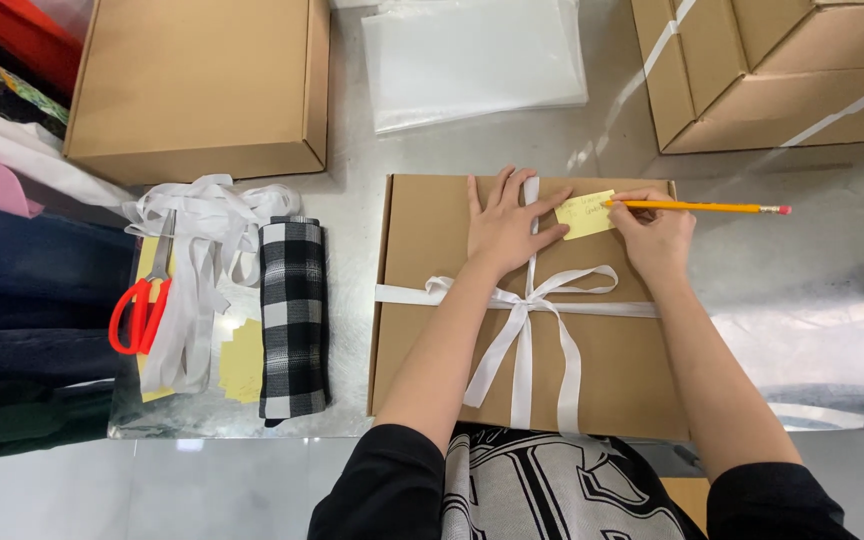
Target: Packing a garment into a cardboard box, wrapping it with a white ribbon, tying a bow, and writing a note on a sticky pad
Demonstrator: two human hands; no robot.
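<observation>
The right hand (pixel 657 235) grips a yellow pencil (pixel 697 207) tight, writing on the yellow note (pixel 585 214) atop the brown box (pixel 432 300). The left hand (pixel 505 225) lies flat, fingers spread, pinning it. The note might slide if that hand lifts.

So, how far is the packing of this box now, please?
Done: the flat cardboard box is closed and tied with a white ribbon in a bow. In hand: the left hand steadies a yellow note on the lid while the right hand writes on it with a pencil. Left: probably only finishing the note.
</observation>
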